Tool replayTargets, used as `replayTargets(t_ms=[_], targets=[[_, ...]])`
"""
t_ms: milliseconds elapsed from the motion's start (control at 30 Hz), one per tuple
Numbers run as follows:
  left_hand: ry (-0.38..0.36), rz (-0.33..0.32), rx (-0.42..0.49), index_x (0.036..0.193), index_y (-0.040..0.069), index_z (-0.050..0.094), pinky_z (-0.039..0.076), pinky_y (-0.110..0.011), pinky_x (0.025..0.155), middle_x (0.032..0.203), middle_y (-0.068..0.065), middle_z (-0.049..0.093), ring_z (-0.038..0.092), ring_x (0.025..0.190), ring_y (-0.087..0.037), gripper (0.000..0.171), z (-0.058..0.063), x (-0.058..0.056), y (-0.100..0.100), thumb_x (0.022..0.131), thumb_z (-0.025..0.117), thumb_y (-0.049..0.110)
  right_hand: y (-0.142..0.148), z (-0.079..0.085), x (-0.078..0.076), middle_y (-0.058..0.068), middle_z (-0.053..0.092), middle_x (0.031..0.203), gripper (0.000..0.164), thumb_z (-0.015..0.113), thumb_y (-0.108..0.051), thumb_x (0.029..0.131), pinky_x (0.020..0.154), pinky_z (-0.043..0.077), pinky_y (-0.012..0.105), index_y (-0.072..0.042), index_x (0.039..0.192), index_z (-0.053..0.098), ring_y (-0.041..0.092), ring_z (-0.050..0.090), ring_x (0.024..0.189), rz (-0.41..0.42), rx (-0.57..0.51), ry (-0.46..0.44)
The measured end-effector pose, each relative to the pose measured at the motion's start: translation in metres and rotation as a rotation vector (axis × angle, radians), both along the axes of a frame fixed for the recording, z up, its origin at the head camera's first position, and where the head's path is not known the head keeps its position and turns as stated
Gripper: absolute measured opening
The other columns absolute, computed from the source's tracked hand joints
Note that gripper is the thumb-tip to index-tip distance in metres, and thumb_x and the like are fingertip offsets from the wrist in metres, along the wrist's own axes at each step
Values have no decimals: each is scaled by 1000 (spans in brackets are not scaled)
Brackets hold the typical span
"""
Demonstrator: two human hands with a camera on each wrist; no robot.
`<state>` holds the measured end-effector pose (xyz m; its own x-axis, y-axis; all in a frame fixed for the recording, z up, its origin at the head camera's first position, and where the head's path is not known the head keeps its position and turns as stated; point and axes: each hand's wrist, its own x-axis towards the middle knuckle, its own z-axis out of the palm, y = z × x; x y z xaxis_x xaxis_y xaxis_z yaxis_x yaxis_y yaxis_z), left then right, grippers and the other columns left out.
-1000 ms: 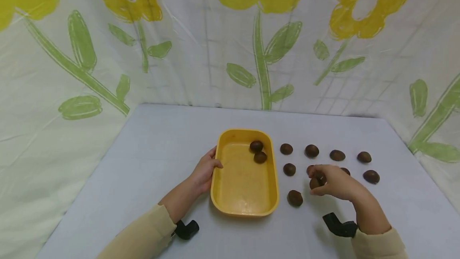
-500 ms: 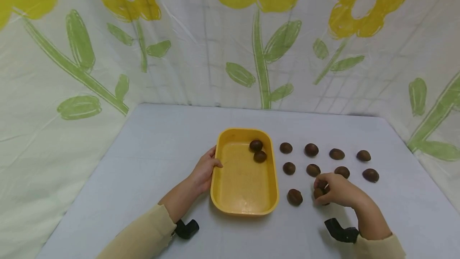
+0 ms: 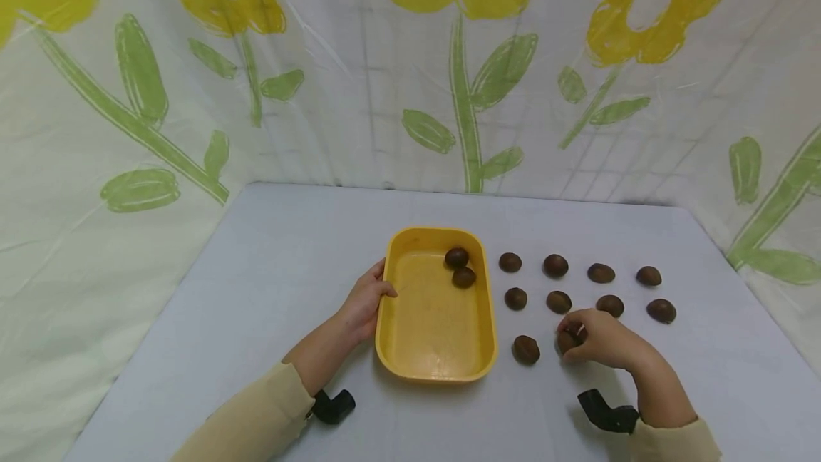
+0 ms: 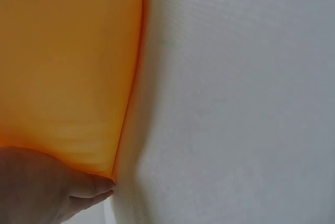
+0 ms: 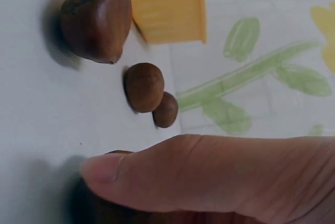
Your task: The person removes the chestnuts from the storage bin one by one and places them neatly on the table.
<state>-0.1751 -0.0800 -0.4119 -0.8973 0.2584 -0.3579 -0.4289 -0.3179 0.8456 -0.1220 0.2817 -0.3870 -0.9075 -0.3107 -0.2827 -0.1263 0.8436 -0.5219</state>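
A yellow plastic tray [image 3: 436,369] stands at the middle of the table. Two chestnuts [image 3: 457,257] lie in its far right part. My left hand [image 3: 364,304] grips its left side, thumb over the rim and fingers on the outer wall. In the left wrist view, that thumb meets the tray wall [image 4: 78,77]. To the tray's right, my right hand [image 3: 599,339] pinches a chestnut [image 3: 566,341] at the table, partly covered by the fingers. The right wrist view has the thumb lying across this chestnut, with another chestnut [image 5: 97,21] standing apart from it.
Several chestnuts lie in loose rows right of the tray, among them one [image 3: 527,350] between tray and right hand and one [image 3: 661,311] at the far right. A white table [image 3: 288,248] bears everything. Behind it hangs a white sheet [image 3: 333,105] with painted flowers.
My right hand has moved slightly toward me and right, lowering to the table and uncovering chestnuts in the middle row. The left hand and tray have stayed in place.
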Motion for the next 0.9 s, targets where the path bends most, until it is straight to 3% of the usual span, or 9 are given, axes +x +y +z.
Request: replayTargets(t_ms=[233,467,733,900], targets=[[5,4,1,150,8,12,25,-43,114,153,-9,23,28,139,-28,78,0,0,0,78,34,-12,-1,3,0,3,60,82,29,76,-9,66,63,44,30,-3,93,68,17,50,74,-22,17,-48],[1,-3,-1,150,8,12,26,-43,114,153,-9,23,29,138,-29,77,0,0,-1,79,35,-12,-2,7,-1,6,62,87,40,76,-14,68,65,49,32,3,103,66,17,54,77,-60,46,-78],[4,-6,4,150,8,12,25,-43,114,153,-9,23,28,139,-28,76,-1,-1,-1,79,34,-12,-2,17,-7,12,64,94,43,68,-31,81,67,52,38,3,106,64,24,60,85,-85,89,-9],[2,-2,4,150,8,12,25,-43,114,153,-9,23,28,139,-28,77,-1,-1,-1,79,35,-12,-7,26,-15,16,65,101,43,66,-34,82,70,52,42,1,106,64,31,62,91,-83,92,52]])
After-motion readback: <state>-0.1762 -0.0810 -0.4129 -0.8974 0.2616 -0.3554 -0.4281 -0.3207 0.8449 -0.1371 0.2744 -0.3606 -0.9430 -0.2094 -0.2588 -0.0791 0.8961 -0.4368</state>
